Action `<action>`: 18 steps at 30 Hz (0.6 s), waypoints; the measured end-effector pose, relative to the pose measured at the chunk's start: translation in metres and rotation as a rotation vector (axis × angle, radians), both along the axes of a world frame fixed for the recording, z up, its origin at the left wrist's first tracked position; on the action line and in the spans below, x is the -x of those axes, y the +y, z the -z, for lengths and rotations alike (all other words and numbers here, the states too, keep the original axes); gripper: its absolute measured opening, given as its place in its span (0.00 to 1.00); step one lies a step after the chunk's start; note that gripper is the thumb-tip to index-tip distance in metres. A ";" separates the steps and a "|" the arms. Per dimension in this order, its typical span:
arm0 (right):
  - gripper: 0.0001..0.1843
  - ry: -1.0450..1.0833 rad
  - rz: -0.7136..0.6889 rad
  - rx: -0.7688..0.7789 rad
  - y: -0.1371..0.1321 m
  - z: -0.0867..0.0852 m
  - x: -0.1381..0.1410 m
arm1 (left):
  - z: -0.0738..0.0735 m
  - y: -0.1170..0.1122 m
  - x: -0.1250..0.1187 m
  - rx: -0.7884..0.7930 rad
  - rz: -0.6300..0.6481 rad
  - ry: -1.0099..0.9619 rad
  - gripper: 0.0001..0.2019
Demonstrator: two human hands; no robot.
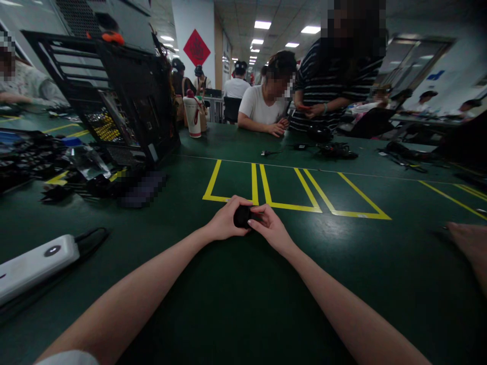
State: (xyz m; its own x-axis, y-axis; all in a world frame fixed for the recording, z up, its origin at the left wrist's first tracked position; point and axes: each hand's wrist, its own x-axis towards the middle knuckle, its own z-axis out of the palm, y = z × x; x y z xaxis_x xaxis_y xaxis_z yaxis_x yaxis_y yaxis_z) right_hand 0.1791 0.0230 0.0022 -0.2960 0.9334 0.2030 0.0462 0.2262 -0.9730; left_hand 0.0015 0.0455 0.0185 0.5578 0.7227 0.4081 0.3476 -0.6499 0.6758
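Observation:
A small black rounded object (pixel 242 217) is between my two hands, just above or on the green table (pixel 236 284); its exact kind does not show. My left hand (pixel 224 219) curls around its left side, thumb below and fingers over the top. From the right, my right hand (pixel 271 227) pinches at its edge with thumb and fingertips. Beyond my hands, yellow tape (pixel 287 206) marks several open-ended boxes on the tabletop.
At left stands a black computer case (pixel 148 111), with a water bottle (pixel 85 157) and dark cables near it. A white device (pixel 41 263) with a cord lies front left. Across the table are a paper cup (pixel 193 116), cables (pixel 337 150) and two people. Another person's hand (pixel 466 243) enters at right.

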 end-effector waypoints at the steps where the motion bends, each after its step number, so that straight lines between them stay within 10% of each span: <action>1: 0.12 -0.007 0.002 -0.003 0.000 0.000 0.000 | 0.000 0.000 0.000 0.000 0.001 -0.001 0.27; 18: 0.13 -0.043 0.048 0.018 0.000 -0.002 -0.003 | -0.004 -0.002 0.001 0.037 0.020 0.009 0.27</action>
